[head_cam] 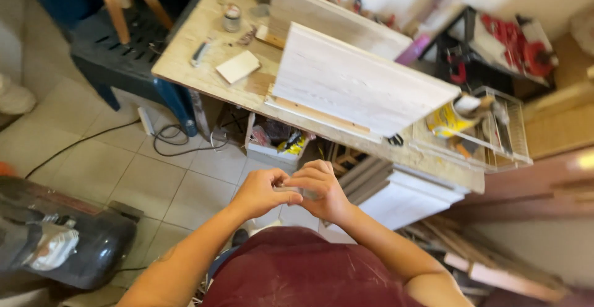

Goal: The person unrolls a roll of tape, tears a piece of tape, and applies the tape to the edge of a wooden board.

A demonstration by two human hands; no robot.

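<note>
Cluttered wooden worktop above a tiled floor, pale board propped at its front edge, left hand and right hand meeting before the chest, fingers pinching a small pale piece, below the worktop's front edge.

We see pale board centre on workbench | wire basket right | blue chair upper left | black cable on tiled floor
</note>
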